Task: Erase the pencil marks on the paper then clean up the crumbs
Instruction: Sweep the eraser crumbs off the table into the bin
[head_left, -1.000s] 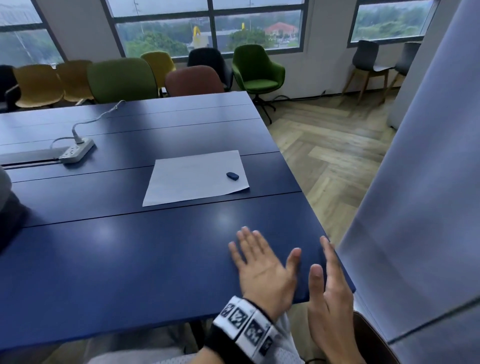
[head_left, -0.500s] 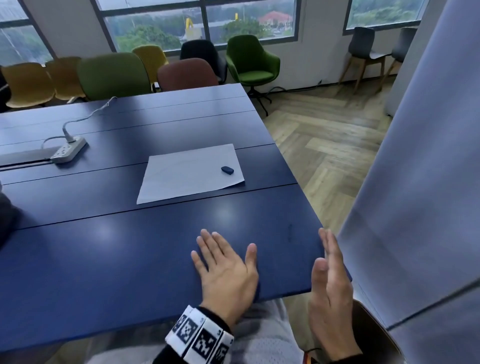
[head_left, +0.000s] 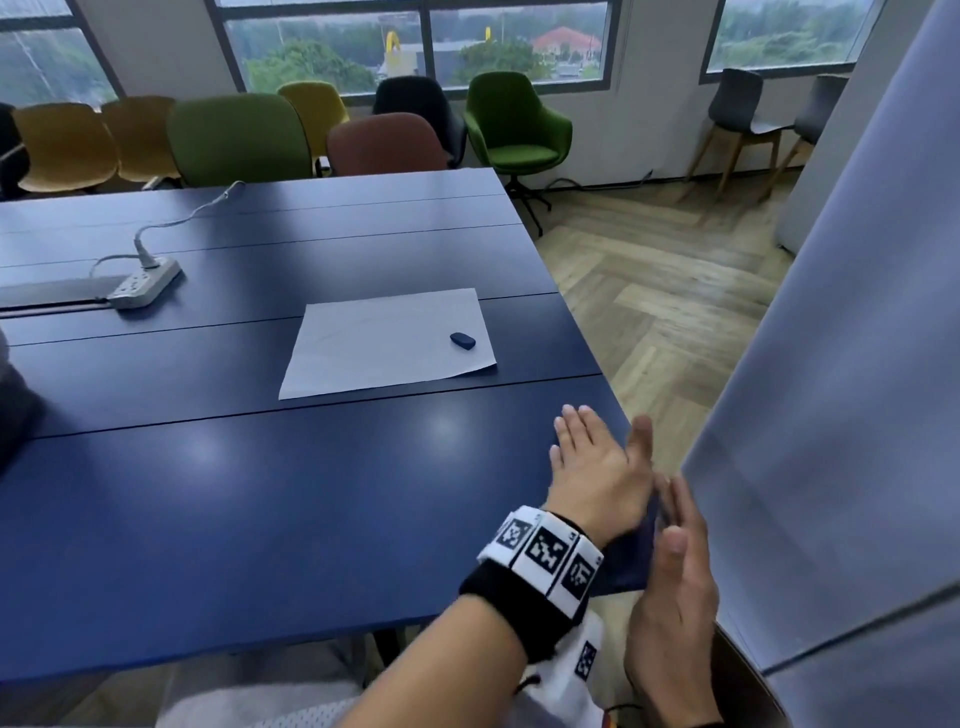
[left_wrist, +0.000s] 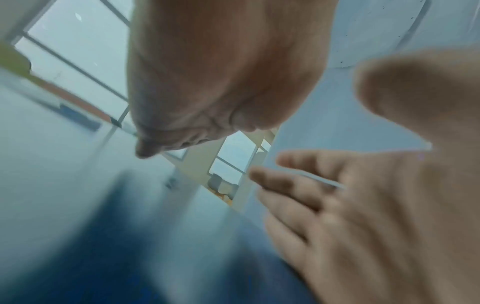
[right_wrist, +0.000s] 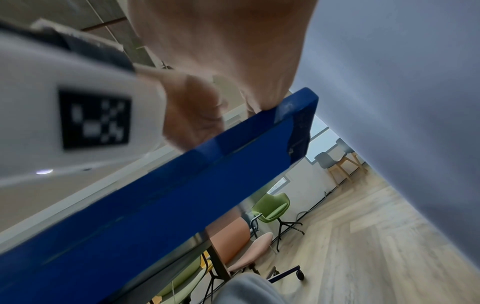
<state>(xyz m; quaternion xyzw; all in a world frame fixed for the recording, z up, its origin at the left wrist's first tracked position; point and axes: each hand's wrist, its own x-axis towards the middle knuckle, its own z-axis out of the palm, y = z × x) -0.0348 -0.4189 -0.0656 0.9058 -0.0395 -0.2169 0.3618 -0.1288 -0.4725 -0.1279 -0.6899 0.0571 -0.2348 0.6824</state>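
At the lower right of the head view, the flat left hand (head_left: 597, 473) sweeps toward the cupped, empty right hand (head_left: 675, 582) off the desk (head_left: 208, 519) corner, where crumbs could spill between them onto the floor.

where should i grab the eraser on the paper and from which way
Pinch the eraser across its short width, thumb on one long side and a finger on the other, coming from above. It is a small dark oblong lying flat near the right edge of the paper, with nothing beside it, so a top-down pinch looks easiest. Both hands are open now.
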